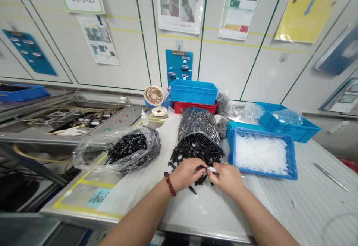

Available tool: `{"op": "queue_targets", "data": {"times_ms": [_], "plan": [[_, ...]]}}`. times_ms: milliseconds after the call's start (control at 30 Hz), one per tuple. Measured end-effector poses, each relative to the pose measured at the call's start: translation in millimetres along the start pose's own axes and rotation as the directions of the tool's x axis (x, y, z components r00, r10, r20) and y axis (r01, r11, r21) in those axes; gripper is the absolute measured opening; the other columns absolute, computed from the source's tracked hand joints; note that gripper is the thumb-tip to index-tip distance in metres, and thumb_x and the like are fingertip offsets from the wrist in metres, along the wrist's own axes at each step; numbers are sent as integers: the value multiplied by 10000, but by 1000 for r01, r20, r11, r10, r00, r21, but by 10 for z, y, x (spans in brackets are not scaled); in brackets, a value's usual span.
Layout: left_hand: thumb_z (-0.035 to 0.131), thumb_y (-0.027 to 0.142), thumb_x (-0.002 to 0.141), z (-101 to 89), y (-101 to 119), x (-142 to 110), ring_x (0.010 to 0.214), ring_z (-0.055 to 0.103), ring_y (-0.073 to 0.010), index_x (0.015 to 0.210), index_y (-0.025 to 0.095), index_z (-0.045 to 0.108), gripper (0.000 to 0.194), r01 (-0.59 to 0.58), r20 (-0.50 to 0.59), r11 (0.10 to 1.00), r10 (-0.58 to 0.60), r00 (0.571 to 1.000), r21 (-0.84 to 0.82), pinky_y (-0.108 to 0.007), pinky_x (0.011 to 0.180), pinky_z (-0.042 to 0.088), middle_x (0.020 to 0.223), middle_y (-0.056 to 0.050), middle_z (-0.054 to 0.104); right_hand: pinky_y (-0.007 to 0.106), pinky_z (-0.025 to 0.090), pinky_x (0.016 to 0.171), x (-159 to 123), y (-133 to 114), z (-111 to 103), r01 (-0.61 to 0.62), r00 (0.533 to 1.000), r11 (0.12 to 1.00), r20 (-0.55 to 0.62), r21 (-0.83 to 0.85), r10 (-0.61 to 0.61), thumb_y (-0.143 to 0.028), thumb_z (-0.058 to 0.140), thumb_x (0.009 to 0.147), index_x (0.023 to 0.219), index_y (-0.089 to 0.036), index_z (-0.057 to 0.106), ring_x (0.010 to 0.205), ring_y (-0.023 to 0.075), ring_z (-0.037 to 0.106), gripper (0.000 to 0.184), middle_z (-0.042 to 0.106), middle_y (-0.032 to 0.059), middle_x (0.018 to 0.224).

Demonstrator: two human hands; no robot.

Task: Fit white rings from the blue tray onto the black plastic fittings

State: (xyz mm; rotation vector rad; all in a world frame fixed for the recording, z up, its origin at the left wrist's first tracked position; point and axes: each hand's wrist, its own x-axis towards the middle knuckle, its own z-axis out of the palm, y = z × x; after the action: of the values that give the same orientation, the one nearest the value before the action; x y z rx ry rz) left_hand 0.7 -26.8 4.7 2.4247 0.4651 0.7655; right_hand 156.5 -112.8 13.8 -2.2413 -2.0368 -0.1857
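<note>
The left hand [186,174] and the right hand [228,178] met just in front of a spilled heap of black plastic fittings [197,152], near the front edge of the white bench [293,205]. The left fingers [199,162] were curled closely together over a black fitting [201,178] at the heap's near end, though how firmly they gripped it was hard to tell. The right fingers [216,167] were pinched nearly shut on a small white plastic piece [212,169], with its tip pointing toward the left hand. A red beaded bracelet [169,184] circled the left wrist.

The heap spilled from the open mouth of a clear plastic bag [197,124] packed with more black fittings, and a few loose ones lay on the bench around the hands. To the left, a second clear bag of black fittings [120,150] lay on its side. To the right, just beside the right hand, a shallow blue tray [293,156] held a mass of fine white plastic pieces [261,152]. Further back stood a blue crate [194,91] on a red crate [195,107], a small desk fan [153,96], and another blue crate [304,130]. A slim metal rule [330,177] lay near the bench's right side.
</note>
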Motion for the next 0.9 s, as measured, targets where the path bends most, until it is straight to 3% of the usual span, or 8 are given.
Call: {"op": "queue_targets", "data": {"times_ms": [167,333,500,600,733,900], "plan": [[514,159,799,-15,-6,-12,742,588,-139,843,162,613,108,17,-45,1000,-16,999,13,-225,715,455,796,-27,645,255,216,520,12,38,13,-33,999,999,6,14,33,-373,452,850,723,-197,595,644,160,596,260,654,33,674],[490,157,798,5,-25,-18,768,584,-151,853,158,601,124,2,-54,1000,-1,999,22,-238,724,449,817,-40,641,257,203,515,18,36,29,-47,999,998,-3,32,47,-448,439,855,713,-202,576,636,163,592,315,648,22,656],[449,119,747,-5,-15,-2,659,553,-129,846,170,553,152,189,-41,982,-190,981,-9,-210,626,435,739,2,593,258,197,515,19,37,28,-46,999,998,6,49,46,-377,424,872,756,-204,569,636,157,583,253,650,14,682],[442,114,716,11,8,0,686,558,-154,881,175,549,206,235,27,956,-243,970,173,-244,668,439,748,-4,594,255,209,525,25,50,27,-48,999,996,18,79,47,-293,397,887,845,-207,562,653,156,580,191,648,6,703],[533,219,705,79,18,-26,762,585,-229,767,162,582,98,137,151,886,-224,963,442,-307,711,456,778,-66,626,246,245,558,35,61,50,-35,999,987,14,155,33,-253,356,913,927,-192,538,694,154,583,193,653,13,771],[558,248,699,118,6,-71,728,600,-226,701,163,578,88,70,184,867,-182,966,493,-289,672,474,741,-69,627,234,283,613,42,58,74,6,1000,975,-7,220,-5,-238,341,920,938,-190,534,768,148,580,200,644,22,848]]}}
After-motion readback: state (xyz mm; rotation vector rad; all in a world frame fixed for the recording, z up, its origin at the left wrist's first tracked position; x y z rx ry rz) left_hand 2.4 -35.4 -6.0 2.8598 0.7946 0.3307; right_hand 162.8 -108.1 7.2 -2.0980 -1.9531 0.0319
